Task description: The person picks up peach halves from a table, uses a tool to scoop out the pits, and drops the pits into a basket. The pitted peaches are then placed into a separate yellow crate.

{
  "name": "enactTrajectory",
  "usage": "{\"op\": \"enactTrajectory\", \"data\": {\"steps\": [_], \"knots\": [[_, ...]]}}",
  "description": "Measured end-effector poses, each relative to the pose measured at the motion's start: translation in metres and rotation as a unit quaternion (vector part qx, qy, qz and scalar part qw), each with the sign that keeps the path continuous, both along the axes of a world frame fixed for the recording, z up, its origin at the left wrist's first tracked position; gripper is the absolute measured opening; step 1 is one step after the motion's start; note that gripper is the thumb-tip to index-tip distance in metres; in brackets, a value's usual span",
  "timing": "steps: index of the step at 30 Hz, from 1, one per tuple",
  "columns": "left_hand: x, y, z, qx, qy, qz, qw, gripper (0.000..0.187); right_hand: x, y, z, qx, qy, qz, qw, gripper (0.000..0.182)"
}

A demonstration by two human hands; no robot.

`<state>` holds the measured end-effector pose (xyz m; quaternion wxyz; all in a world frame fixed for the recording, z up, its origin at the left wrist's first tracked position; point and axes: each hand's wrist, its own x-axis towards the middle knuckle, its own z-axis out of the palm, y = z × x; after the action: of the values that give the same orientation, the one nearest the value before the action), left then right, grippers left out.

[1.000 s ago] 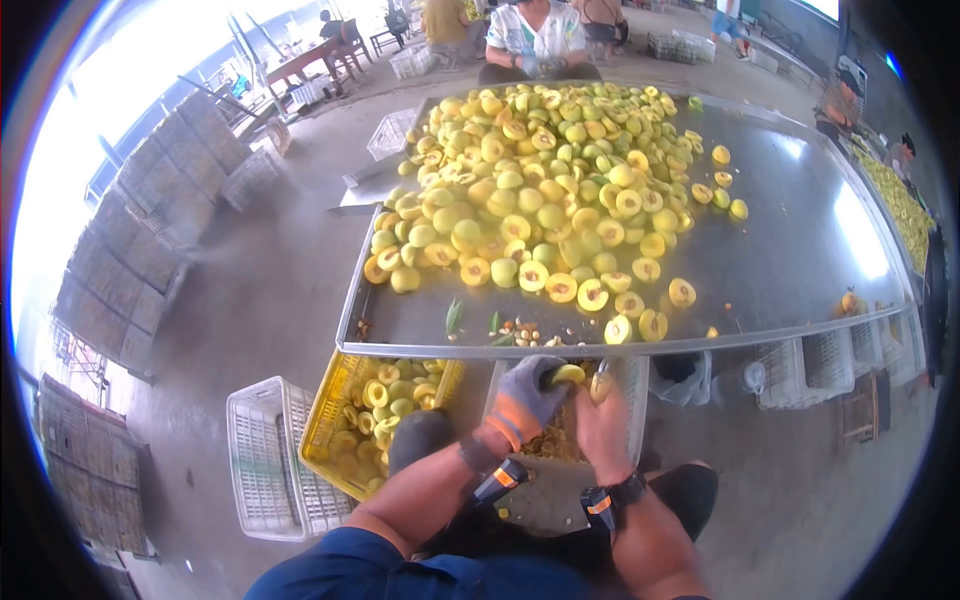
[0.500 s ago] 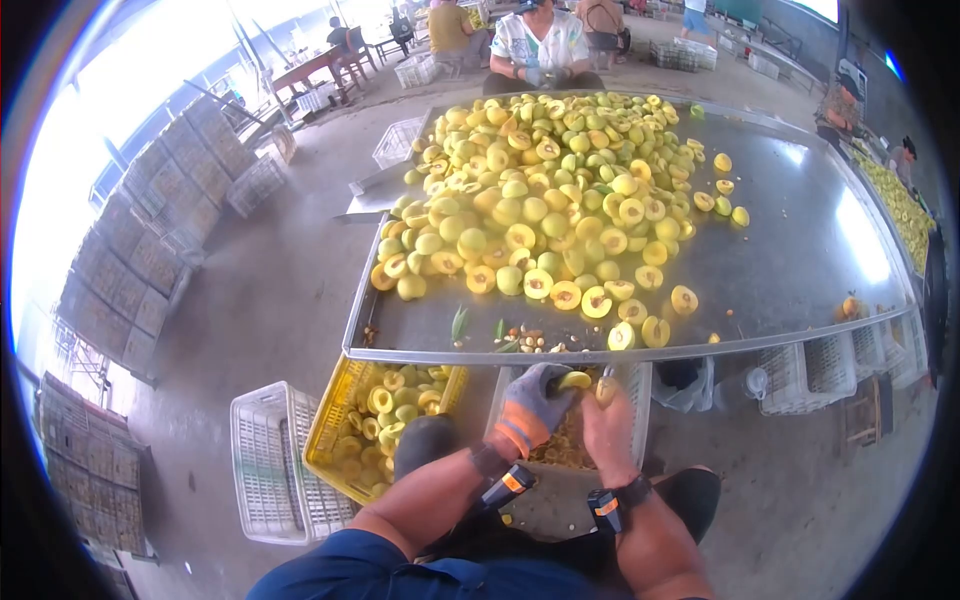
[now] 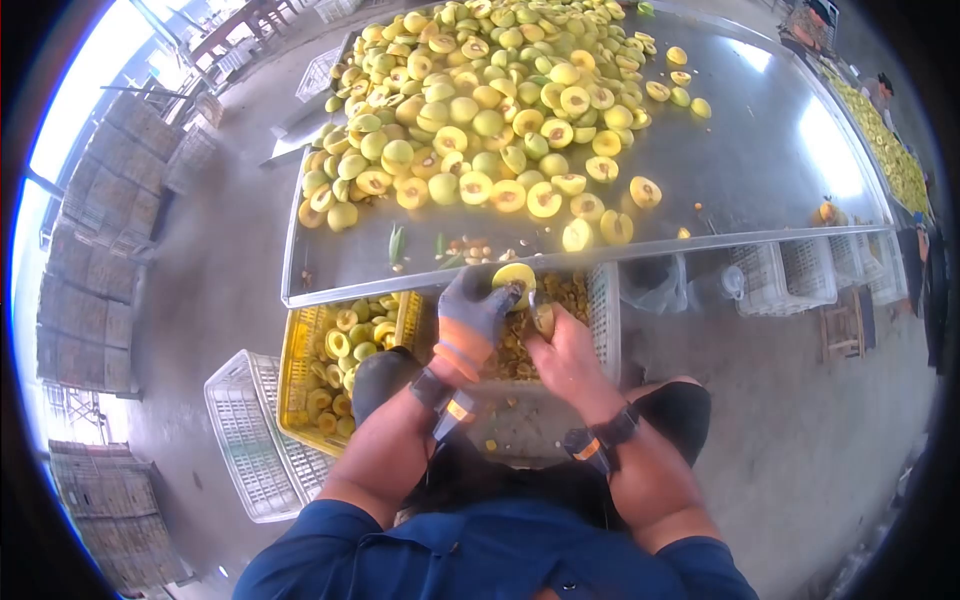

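Note:
My left hand (image 3: 470,312), in a grey and orange glove, is closed on a yellow peach half (image 3: 515,272), its cut face turned toward me. My bare right hand (image 3: 574,358) grips a small pitting tool (image 3: 543,318) with a pale handle. The tool's metal end meets the lower right edge of the peach half. Both hands are just below the table's front edge, above a white crate (image 3: 605,320) holding brownish pits and scraps. On the metal table (image 3: 740,150) lies a large heap of halved peaches (image 3: 487,122).
A yellow crate (image 3: 296,375) of peach halves stands left of my knees, with white crates (image 3: 235,430) beside it. Further white crates (image 3: 785,275) sit under the table's right side. Stacked crates (image 3: 90,320) line the left. Other people sit at the far right.
The view has tilted down, so the table appears higher. My left hand has turned the peach half to show its cut face, and the tool has come against it.

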<state>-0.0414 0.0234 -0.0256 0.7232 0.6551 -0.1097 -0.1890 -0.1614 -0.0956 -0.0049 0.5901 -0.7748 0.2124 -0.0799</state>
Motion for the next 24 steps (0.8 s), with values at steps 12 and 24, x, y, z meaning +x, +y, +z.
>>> {"op": "enactTrajectory", "data": {"steps": [12, 24], "knots": [[-0.012, 0.000, -0.007, 0.128, -0.165, -0.013, 0.978, 0.028, 0.010, -0.001, -0.023, 0.135, -0.052, 0.095, 0.985, 0.022], [-0.002, -0.006, -0.026, 0.136, -0.212, -0.013, 0.968, 0.025, 0.009, 0.006, -0.027, 0.104, -0.003, 0.139, 0.985, 0.015]]}}
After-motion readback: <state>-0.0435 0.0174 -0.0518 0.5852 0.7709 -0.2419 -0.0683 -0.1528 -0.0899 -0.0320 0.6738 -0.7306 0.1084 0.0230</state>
